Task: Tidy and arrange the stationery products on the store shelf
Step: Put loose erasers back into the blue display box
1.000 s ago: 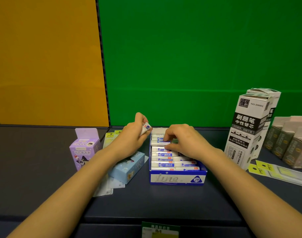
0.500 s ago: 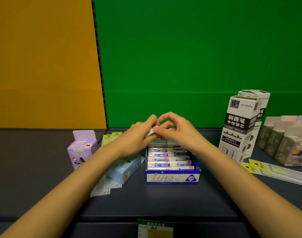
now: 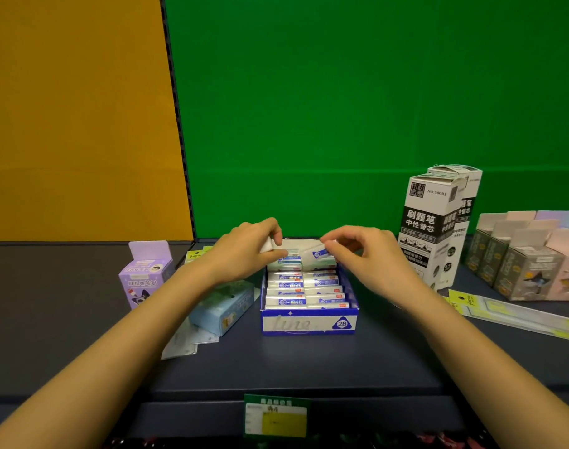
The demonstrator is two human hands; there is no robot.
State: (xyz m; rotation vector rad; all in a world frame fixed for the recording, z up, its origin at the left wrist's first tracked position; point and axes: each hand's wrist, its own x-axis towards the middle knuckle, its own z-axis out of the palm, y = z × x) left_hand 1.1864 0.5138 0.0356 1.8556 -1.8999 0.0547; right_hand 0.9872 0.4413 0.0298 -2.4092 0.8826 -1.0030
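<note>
Two hands, two erasers, over the far end of the blue eraser box (image 3: pixel 309 324).
The left hand (image 3: pixel 244 251) pinches a white eraser (image 3: pixel 267 246) and the right hand (image 3: pixel 367 254) pinches a blue-labelled eraser (image 3: pixel 320 253), both just above the box's back row. The box sits mid-shelf (image 3: pixel 292 361), with the refill cartons (image 3: pixel 428 228) toward the right edge.

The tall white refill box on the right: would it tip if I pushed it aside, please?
It will probably tip easily: the tall white refill box stands upright on a narrow base. It looks like printed card, so likely stiff to grip. Its twin close behind may stop a backward fall; pushing low seems safer.
</note>
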